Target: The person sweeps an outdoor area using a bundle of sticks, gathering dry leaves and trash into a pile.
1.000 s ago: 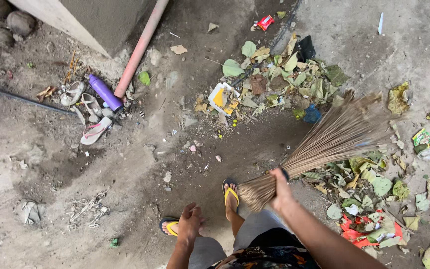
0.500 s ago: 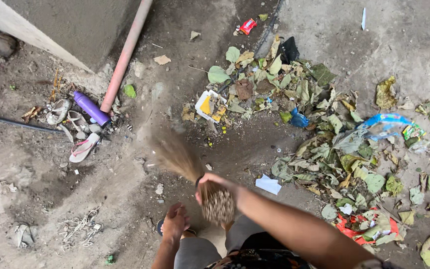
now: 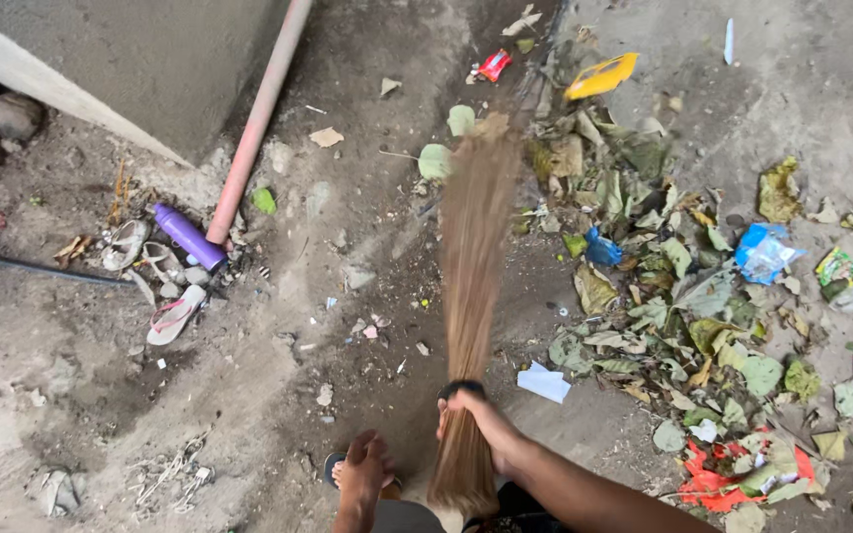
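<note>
The right hand (image 3: pixel 474 415) grips a stick broom (image 3: pixel 473 257), its blurred bristles fanned far into the leaf litter (image 3: pixel 663 286). The left hand (image 3: pixel 365 472) rests open, seemingly on the knee. Mid-sweep; the next stroke needs the scraps driven right.

Purple bottle (image 3: pixel 189 235) beside pink pipe (image 3: pixel 258 120)

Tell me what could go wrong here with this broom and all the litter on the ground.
The right hand swings the stick broom alone while the left hand rests on the knee, so a hard stroke may fling light pieces like the yellow wrapper away from the leaf pile. The bare dirt ground could raise dust. The foot in an open sandal stands close to the debris, so sharp bits might scratch it.
</note>
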